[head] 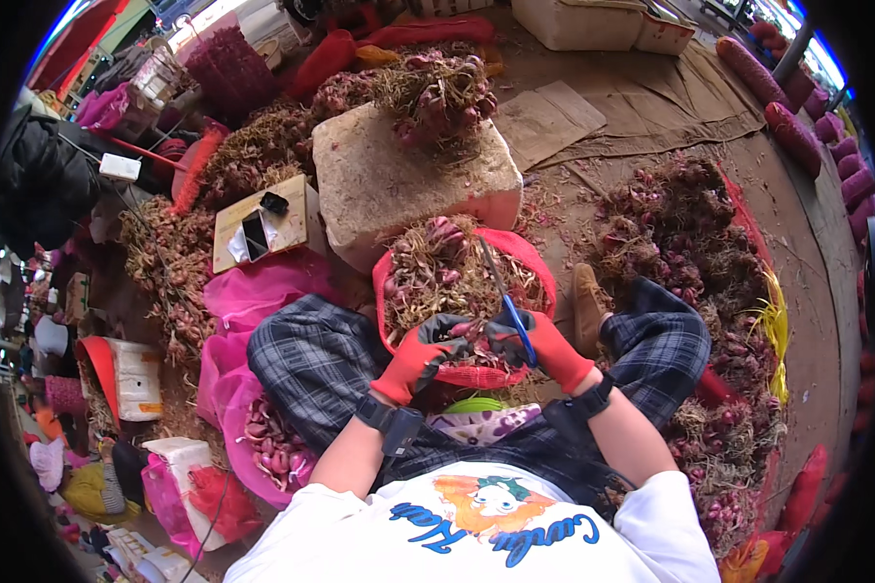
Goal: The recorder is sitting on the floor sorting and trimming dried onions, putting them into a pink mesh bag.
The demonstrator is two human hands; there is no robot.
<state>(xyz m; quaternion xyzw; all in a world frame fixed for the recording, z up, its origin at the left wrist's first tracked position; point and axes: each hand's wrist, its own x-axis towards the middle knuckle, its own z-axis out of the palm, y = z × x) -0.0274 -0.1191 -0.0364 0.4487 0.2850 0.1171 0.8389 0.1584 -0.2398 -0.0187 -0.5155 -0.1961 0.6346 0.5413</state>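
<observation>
My left hand (417, 358), in a red and dark grey work glove, pinches a shallot (461, 329) by its bulb. In the matching glove, my right hand (543, 341) holds scissors with blue handles (516, 324), their blades pointing away from me. Its fingertips come close to the shallot; whether they touch it I cannot tell. Both hands are over a red mesh bag (538, 261), open at the top and filled with dried shallot bunches (426, 280). A pink mesh bag (222, 393) beside my left knee holds loose, cleaned shallots (275, 446).
Shallot bunches top a foam box (415, 175) ahead. A phone (255, 235) lies on a smaller box (227, 218) to the left. Shallot heaps spread at right (656, 240) and left (164, 270). Flattened cardboard (554, 120) covers floor. Another person (87, 488) sits at lower left.
</observation>
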